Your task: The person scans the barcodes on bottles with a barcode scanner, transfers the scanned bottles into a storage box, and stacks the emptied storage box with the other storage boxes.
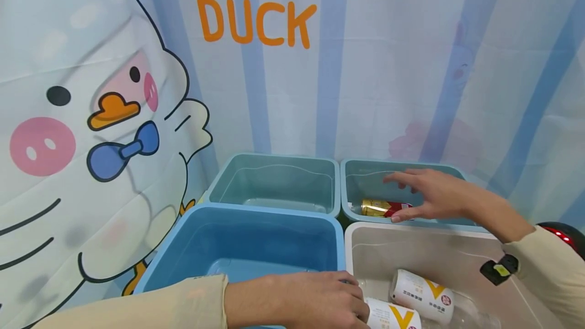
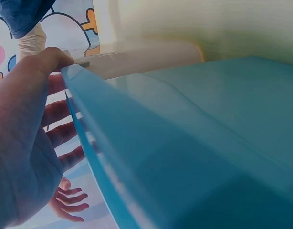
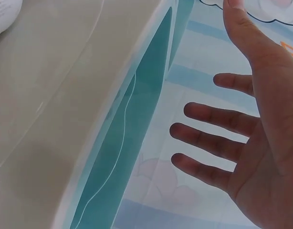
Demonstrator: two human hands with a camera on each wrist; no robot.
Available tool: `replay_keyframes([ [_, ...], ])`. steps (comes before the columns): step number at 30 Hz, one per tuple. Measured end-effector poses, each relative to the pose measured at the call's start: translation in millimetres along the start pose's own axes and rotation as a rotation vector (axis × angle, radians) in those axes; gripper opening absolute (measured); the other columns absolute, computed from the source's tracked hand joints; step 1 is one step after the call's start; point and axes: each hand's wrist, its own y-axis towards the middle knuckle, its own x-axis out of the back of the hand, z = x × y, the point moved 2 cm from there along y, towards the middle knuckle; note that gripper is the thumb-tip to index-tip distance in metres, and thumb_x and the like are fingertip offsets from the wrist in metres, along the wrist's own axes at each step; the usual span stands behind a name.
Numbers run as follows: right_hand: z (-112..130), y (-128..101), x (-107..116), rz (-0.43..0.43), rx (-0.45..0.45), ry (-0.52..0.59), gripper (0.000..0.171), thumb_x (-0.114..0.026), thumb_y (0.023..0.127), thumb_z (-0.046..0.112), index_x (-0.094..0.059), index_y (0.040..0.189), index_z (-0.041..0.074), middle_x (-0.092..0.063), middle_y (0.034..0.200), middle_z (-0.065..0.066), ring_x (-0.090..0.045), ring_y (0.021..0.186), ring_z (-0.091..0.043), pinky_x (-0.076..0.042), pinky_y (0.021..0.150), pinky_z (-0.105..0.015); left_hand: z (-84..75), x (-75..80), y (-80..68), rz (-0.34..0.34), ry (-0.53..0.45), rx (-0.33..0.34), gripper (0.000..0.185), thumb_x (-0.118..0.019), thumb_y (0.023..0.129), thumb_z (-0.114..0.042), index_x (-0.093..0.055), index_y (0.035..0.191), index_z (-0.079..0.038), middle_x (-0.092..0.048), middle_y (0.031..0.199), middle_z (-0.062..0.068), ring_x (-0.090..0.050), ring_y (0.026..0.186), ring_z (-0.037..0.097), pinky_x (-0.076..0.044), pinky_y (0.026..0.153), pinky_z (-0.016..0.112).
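My right hand (image 1: 434, 194) hovers open, fingers spread, over the back right teal bin (image 1: 349, 187). A gold and red can (image 1: 381, 208) lies on that bin's floor just under the fingertips, and the hand does not hold it. In the right wrist view the hand (image 3: 242, 138) shows an empty palm. My left hand (image 1: 297, 301) reaches across the blue bin (image 1: 256, 248) into the white bin (image 1: 434, 253). Its fingers sit against a white-labelled bottle (image 1: 395, 318), and a second such bottle (image 1: 422, 296) lies beside it. In the left wrist view the left hand (image 2: 22, 157) has loosely straight fingers, part hidden by the blue bin's rim (image 2: 184, 143).
Four bins stand two by two against a cartoon duck curtain (image 1: 256, 22). The back left teal bin (image 1: 274, 182) holds nothing visible. The white bin's wall (image 3: 51, 119) and the teal bin's wall (image 3: 132, 157) touch side by side.
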Motion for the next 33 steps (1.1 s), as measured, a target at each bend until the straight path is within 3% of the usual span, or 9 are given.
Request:
replay_keyframes([
  [7,7.4,-13.3,5.2,-0.007,0.012,-0.006,0.080,-0.078,0.082,0.066,-0.059,0.143,0.017,-0.067,0.122,-0.001,-0.066,0.104,-0.021,-0.058,0.080,-0.049,0.4,1.0,0.2,0.000,-0.009,-0.005,0.047,-0.065,0.100,-0.046,-0.062,0.145,-0.032,-0.062,0.135,-0.020,-0.049,0.125,-0.005,-0.022,0.116,0.018],
  [13,12.8,-26.1,5.9,-0.025,0.005,-0.002,0.082,-0.078,0.082,0.067,-0.060,0.144,0.016,-0.067,0.117,0.004,-0.064,0.101,-0.016,-0.058,0.079,-0.045,-0.9,3.0,-0.8,-0.023,-0.006,-0.018,0.046,-0.065,0.100,-0.047,-0.062,0.144,-0.033,-0.064,0.132,-0.020,-0.051,0.123,-0.005,-0.022,0.116,0.018],
  [21,19.5,-44.6,-5.3,0.049,-0.015,0.061,0.080,-0.074,0.083,0.070,-0.060,0.144,0.019,-0.068,0.122,0.004,-0.067,0.104,-0.020,-0.060,0.076,-0.044,-0.1,2.3,-0.5,-0.013,-0.008,-0.019,0.045,-0.063,0.102,-0.046,-0.062,0.144,-0.032,-0.063,0.133,-0.020,-0.050,0.123,-0.005,-0.022,0.116,0.018],
  [26,21.7,-54.0,-16.5,0.087,0.007,0.080,0.078,-0.073,0.084,0.070,-0.059,0.144,0.022,-0.067,0.118,0.008,-0.066,0.099,-0.015,-0.059,0.075,-0.040,-0.4,1.4,0.5,-0.007,-0.004,-0.006,0.047,-0.065,0.099,-0.047,-0.062,0.144,-0.033,-0.063,0.134,-0.020,-0.050,0.124,-0.005,-0.022,0.116,0.018],
  [33,24.3,-65.9,-28.6,0.055,0.050,0.034,0.070,-0.073,0.085,0.069,-0.064,0.137,0.024,-0.065,0.123,0.009,-0.066,0.102,-0.016,-0.059,0.077,-0.040,0.1,-1.1,1.5,0.010,0.009,0.007,0.047,-0.066,0.100,-0.047,-0.061,0.145,-0.033,-0.062,0.135,-0.021,-0.049,0.125,-0.005,-0.021,0.116,0.018],
])
